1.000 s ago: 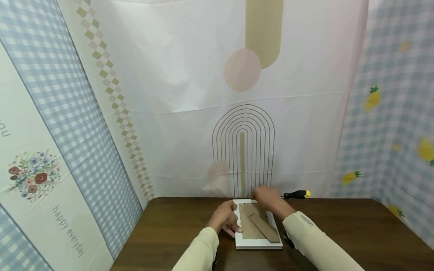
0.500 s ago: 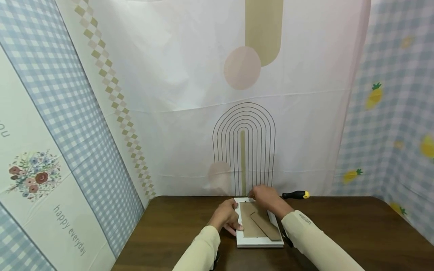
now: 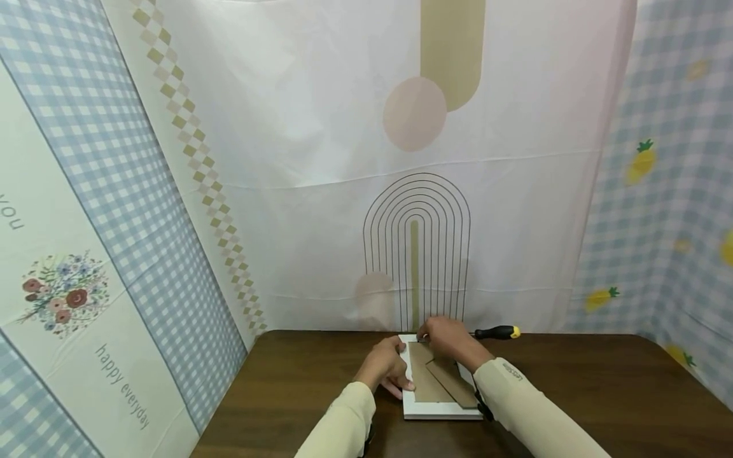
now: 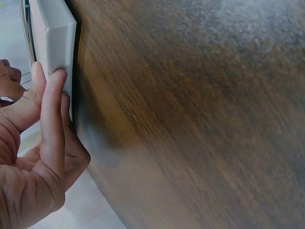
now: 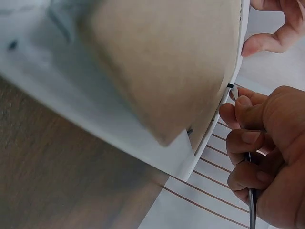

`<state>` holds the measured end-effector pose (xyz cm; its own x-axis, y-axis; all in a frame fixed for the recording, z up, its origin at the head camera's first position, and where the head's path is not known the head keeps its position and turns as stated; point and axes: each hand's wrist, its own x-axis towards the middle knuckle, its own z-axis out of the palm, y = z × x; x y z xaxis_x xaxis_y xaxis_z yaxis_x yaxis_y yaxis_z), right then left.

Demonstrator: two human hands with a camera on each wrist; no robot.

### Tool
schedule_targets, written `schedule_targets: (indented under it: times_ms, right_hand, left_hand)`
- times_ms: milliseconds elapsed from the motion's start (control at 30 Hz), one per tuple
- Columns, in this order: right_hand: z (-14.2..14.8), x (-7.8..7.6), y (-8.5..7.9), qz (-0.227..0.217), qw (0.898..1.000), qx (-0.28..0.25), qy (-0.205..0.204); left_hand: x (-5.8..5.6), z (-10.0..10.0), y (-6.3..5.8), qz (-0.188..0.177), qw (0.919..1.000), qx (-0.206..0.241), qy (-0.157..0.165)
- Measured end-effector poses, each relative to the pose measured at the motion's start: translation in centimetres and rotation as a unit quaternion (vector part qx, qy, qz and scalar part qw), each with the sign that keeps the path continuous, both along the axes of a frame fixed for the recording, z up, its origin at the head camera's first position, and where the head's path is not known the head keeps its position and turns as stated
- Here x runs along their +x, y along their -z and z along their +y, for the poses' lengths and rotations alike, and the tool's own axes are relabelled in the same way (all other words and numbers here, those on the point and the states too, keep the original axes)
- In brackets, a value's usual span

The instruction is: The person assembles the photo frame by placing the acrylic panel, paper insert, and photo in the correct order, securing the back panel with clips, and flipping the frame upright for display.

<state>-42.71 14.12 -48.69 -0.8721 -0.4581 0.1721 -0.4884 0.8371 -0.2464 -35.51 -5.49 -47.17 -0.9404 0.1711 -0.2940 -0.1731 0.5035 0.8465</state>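
Observation:
A white picture frame [image 3: 416, 410] lies face down on the table, its brown backing board [image 3: 424, 385] upward with the easel stand [image 3: 451, 383] slanting across it. My left hand [image 3: 385, 364] grips the frame's left side, thumb on top and fingers along the outer edge. At the far edge, my right hand [image 5: 276, 138] holds a screwdriver by its metal shaft [image 5: 252, 205]; its black and yellow handle [image 3: 497, 332] sticks out to the right. The screwdriver's tip sits right at a small black tab [image 5: 230, 86] on the frame's edge.
The brown wooden table [image 3: 309, 381] ends just beyond the frame, against a hanging white printed cloth [image 3: 321, 254]. Blue checked cloths hang at the left [image 3: 143, 197] and right [image 3: 624, 254].
Both hands keep their places on the frame. The right hand shifts slightly left along the far edge with the screwdriver, and the view turns a little.

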Motion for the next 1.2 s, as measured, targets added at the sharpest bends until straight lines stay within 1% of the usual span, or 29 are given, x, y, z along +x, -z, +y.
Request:
schedule_targets:
  times_ms: [33,100,233,333,367,400,500,567,633,733,800,933,1133,1200]
  right_hand:
    - [-0.1,0.3,-0.3,-0.005,1.0,0.001,0.003]
    - [0.2,-0.5,0.6,0.003,1.0,0.008,-0.001]
    - [1.3,-3.5,3.6,0.021,1.0,0.016,-0.004]
    - [1.7,-4.8,4.8,0.014,1.0,0.011,-0.001]
    - [1.7,-4.8,4.8,0.015,1.0,0.011,-0.004]
    - [1.7,-4.7,4.6,0.011,1.0,0.01,-0.002]
    - [1.3,-3.2,2.9,0.01,1.0,0.008,-0.007]
    - [0.9,-1.5,1.3,0.006,1.0,0.001,-0.012]
    - [0.6,-0.2,0.2,0.004,1.0,-0.005,-0.012]
    - [0.3,0.9,-0.4,0.002,1.0,-0.009,-0.012]
    - [0.2,1.2,-0.5,0.003,1.0,-0.01,-0.016]
    - [0.4,1.3,-0.3,0.01,0.999,-0.017,-0.039]
    - [0.8,0.8,0.1,0.012,0.999,-0.026,-0.046]
    - [0.9,0.6,0.2,0.01,0.998,-0.034,-0.056]
  left_hand:
    - [0.0,0.0,0.0,0.0,1.0,0.0,0.0]
    - [0.0,0.0,0.1,0.001,1.0,0.0,0.0]
    - [-0.2,0.1,0.0,0.006,0.9999,-0.008,-0.003]
    - [-0.4,0.1,0.0,0.008,0.9998,-0.016,-0.003]
    - [-0.4,0.1,0.0,0.008,0.9998,-0.018,-0.003]
    - [-0.4,0.1,0.0,0.008,0.9998,-0.019,-0.003]
    - [-0.4,0.1,0.0,0.008,0.9998,-0.021,-0.002]
    - [-0.3,0.1,0.0,0.007,0.9997,-0.022,-0.003]
    - [-0.3,0.2,0.0,0.006,0.9998,-0.021,-0.003]
    - [-0.2,0.3,0.1,0.003,0.9999,-0.015,-0.002]
    - [-0.2,0.4,0.1,0.002,0.9999,-0.013,-0.001]
    - [-0.2,0.5,0.2,0.008,0.9999,-0.014,-0.005]
    - [-0.3,0.4,0.2,0.01,0.9998,-0.01,-0.013]
    - [-0.4,0.4,0.2,0.009,0.9998,-0.011,-0.012]
